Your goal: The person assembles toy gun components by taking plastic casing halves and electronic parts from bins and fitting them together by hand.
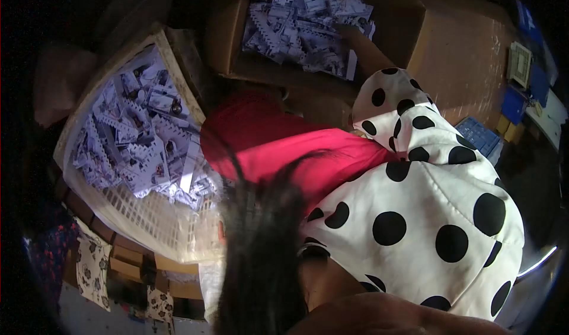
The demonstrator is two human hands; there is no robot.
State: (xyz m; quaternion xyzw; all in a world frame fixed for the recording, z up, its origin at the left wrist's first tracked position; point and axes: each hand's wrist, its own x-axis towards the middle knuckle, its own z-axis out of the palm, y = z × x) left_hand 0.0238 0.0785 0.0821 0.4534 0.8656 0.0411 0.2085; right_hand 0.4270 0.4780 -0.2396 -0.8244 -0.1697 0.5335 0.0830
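Right hand (349,35) among toothed-edge white cards (293,31) in far cardboard box (229,29); grip cannot be told. Left hand not made out. More such cards in left plastic basket (139,207). Judged step: reaching in; next calls for sure finger hold.

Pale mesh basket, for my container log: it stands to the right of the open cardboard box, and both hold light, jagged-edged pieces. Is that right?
Not quite: the head view shows the pale mesh basket to the left of the open cardboard box. Both do hold light, jagged-edged pieces.
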